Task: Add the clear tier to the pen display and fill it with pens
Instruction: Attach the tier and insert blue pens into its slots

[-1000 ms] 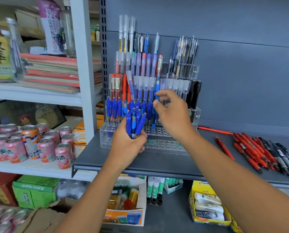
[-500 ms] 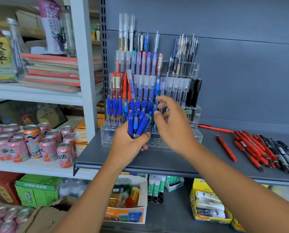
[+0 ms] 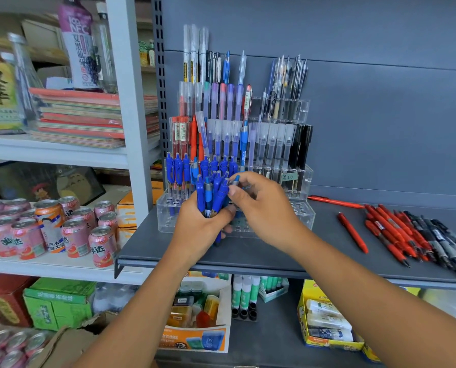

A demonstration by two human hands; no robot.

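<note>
L hand (image 3: 197,229) is fisted round a bunch of blue plastic click pens (image 3: 209,193), clips up, tips down. R hand (image 3: 264,211) pinches the top of one blue pen (image 3: 234,181) at the bunch's right side w/ thumb + forefinger, other fingers loosely curled.

The clear acrylic tier (image 3: 305,216), a low box w/ rows of round holes, sits at the foot of the stepped clear pen display (image 3: 295,179), toward the left end of the dark grey metal shelf (image 3: 287,257) and near its front edge. Its right half is unfilled; hands hide the middle.

Risks, as I judge them:
- Pen barrels look smooth and slick, so pulling one may drag neighbours out of the fist, esp. if the clips hook each other. They'd drop past the front edge.
- The tier looks light and glossy on a smooth painted shelf. A pen jabbed off-centre could skid it fwd.
- Holes are small and see-through, hard to read, so easy to miss.
- Knuckles are close to the upright rows behind; a bump could tip them.

Loose red pens (image 3: 388,229) and black pens (image 3: 449,243) lie flat toward the shelf's right end. They're round-bodied and prob. roll if nudged.
</note>
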